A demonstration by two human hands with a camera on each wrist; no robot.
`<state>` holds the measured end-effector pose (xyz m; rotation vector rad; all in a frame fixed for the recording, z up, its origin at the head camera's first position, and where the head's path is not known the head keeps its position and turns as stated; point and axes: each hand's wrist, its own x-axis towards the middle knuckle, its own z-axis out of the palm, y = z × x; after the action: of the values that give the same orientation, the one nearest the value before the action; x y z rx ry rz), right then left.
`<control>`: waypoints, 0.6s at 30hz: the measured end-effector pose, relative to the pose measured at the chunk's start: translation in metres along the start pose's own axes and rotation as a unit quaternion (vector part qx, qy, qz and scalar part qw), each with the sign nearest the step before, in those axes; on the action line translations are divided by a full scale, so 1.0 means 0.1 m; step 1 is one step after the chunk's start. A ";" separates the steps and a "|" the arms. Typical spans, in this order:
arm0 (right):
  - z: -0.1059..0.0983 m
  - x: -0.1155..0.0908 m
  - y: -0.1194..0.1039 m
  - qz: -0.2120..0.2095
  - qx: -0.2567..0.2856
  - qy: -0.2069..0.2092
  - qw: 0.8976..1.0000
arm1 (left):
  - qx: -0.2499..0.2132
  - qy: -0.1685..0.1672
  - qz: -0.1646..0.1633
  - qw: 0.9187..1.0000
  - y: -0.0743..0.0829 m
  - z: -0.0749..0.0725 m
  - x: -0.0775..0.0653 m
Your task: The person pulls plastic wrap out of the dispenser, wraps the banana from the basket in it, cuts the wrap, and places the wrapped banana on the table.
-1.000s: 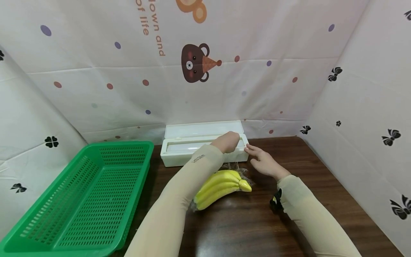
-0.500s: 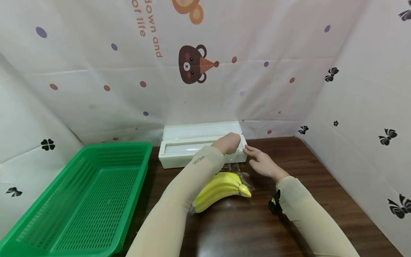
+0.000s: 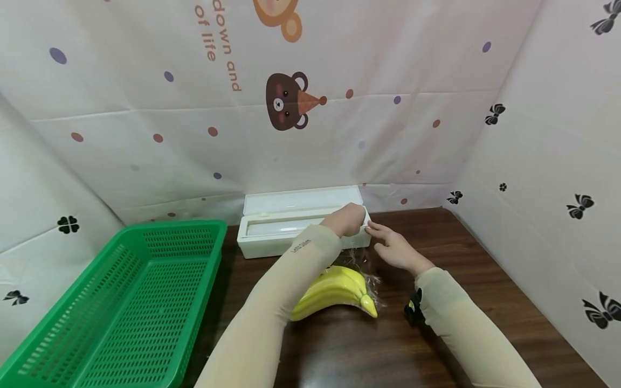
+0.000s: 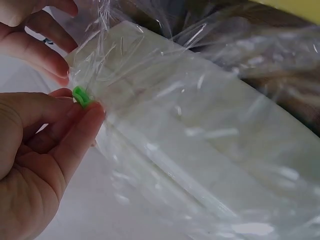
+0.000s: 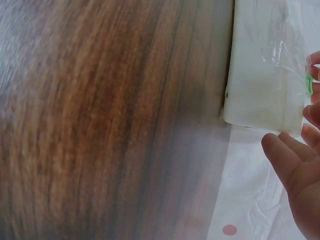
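A white cling film dispenser box [image 3: 264, 245] stands at the back of the table, its lid [image 3: 301, 199] raised. My left hand [image 3: 345, 219] is at its right end; in the left wrist view its thumb and fingers pinch a small green slider [image 4: 82, 96] at the box's edge. Clear cling film [image 4: 200, 125] drapes over the box front and runs toward a bunch of yellow bananas [image 3: 339, 288]. My right hand [image 3: 399, 250], fingers fairly straight, touches the right end of the box. My left forearm hides part of the box and the bananas.
A green plastic basket [image 3: 218, 269] stands on the left of the brown wooden table [image 3: 349, 350]. Behind the box hangs a patterned cloth wall [image 3: 310, 156], and another patterned wall [image 3: 538, 215] borders the right side.
The stem end of the bananas has swung toward me, away from the box. My left hand stays at the box's right end and my right hand stays against it. The head view has shifted slightly.
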<state>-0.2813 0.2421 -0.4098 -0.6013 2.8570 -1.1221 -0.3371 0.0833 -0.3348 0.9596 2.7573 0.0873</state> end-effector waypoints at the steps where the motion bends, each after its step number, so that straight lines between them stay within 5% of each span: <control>1: 0.00 0.00 0.00 0.001 0.002 0.001 1.000 | 0.000 0.002 0.000 1.000 0.00 0.00 0.01; 18: -0.03 -0.05 0.01 0.022 0.008 0.014 1.000 | -0.022 0.015 -0.003 1.000 0.07 0.00 0.04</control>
<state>-0.2780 0.2462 -0.4093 -0.5234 2.8659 -1.1552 -0.3356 0.0910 -0.3349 0.9456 2.7735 0.1623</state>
